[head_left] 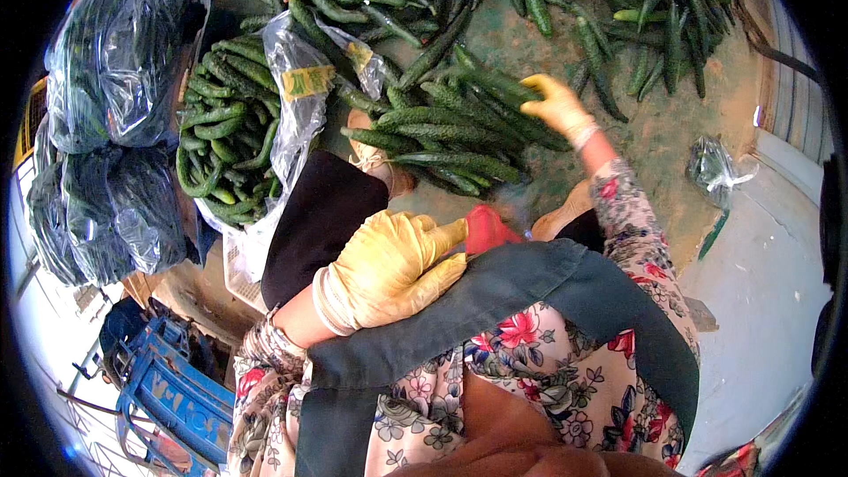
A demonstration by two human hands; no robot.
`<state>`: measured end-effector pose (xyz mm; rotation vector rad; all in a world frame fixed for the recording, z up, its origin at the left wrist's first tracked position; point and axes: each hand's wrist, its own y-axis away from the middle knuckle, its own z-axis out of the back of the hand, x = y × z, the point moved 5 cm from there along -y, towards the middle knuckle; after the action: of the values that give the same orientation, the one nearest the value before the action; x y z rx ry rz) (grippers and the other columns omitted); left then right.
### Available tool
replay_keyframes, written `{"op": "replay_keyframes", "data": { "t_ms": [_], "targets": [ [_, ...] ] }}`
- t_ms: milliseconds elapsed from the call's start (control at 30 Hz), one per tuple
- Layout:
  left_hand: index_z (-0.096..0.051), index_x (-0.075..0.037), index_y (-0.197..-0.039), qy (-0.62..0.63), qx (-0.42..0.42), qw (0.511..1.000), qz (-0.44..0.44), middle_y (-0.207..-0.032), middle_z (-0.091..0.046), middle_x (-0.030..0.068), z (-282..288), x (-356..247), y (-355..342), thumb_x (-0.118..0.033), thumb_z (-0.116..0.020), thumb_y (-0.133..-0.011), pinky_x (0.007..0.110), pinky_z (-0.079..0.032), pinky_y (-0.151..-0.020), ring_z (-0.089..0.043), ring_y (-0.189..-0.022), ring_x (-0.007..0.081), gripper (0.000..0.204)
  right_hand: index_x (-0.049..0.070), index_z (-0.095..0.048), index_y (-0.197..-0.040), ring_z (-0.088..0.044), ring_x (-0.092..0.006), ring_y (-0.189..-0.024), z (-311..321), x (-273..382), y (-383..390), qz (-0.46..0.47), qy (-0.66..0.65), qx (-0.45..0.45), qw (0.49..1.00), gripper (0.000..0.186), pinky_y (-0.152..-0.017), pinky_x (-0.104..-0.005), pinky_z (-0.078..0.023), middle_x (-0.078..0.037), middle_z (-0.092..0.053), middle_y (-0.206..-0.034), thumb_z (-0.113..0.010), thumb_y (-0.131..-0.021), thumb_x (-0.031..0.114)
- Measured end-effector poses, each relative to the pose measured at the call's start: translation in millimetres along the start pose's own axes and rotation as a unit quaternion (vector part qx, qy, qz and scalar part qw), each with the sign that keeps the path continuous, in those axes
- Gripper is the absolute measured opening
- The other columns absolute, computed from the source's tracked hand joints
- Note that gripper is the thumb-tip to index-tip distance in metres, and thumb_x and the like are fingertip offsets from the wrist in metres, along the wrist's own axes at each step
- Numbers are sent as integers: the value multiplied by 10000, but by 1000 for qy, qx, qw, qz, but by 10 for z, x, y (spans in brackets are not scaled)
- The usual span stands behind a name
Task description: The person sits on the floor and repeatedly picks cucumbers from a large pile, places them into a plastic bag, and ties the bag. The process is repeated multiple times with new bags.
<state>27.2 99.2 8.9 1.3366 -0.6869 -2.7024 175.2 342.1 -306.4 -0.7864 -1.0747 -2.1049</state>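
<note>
My right hand, in a yellow glove, reaches over a pile of cucumbers in front of me. Its fingers and thumb close around the near end of one dark green cucumber, which lies slanting across the top of the pile. My left hand, also gloved in yellow, rests by my lap over the dark apron. Its thumb stands apart from the fingers, and a gap shows between them. At its fingertips is a red, cloth-like thing, partly hidden.
Left of the pile, a bag of cucumbers stands with its clear plastic folded back. Filled bags are stacked farther left. More loose cucumbers lie along the far side. A small plastic bundle lies at right; a blue vehicle is lower left.
</note>
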Motion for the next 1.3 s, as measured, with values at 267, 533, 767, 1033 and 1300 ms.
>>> {"op": "replay_keyframes", "data": {
  "t_ms": [267,533,767,1033,1300],
  "targets": [
    [-581,-23,-1229,-7,-17,1000,7,-787,-597,179,59,48,-67,-233,-635,-883,470,-464,-678,-586,-744,384,408,89,-669,-1121,-601,-330,-1093,-552,926,-884,166,214,-26,962,283,-933,-446,-488,-132,-651,-1126,-604,-851,140],
    [-581,-15,-1278,4,-44,999,16,-785,-611,146,92,225,-139,-212,-640,-895,455,-479,-665,-599,-720,338,435,232,-714,-1116,-584,-247,-1148,-1118,1082,-1717,174,475,64,860,280,-943,-483,-439,-31,-670,-1129,-516,-921,202],
    [-578,-27,-1291,-14,-30,999,2,-872,-643,153,82,168,-195,-194,-632,-903,441,-502,-705,-618,-780,348,426,169,-731,-1087,-693,-277,-1014,-1055,1212,-1933,165,469,128,858,257,-858,-425,-542,-59,-724,-1080,-572,-884,161],
    [-541,-67,-1350,-24,22,998,50,-1014,-676,135,56,167,-109,-155,-602,-913,402,-516,-782,-649,-881,334,450,178,-734,-1113,-654,-253,-1082,-1155,1266,-1839,133,533,52,834,264,-908,-451,-487,-22,-701,-1136,-574,-905,207],
    [-559,-26,-1310,-5,-15,1000,7,-958,-660,158,80,149,-70,-169,-604,-908,419,-507,-760,-633,-840,351,429,96,-724,-1006,-696,-286,-952,-844,1298,-1473,144,438,56,886,254,-803,-433,-508,-110,-721,-992,-651,-847,280]
  ]
}}
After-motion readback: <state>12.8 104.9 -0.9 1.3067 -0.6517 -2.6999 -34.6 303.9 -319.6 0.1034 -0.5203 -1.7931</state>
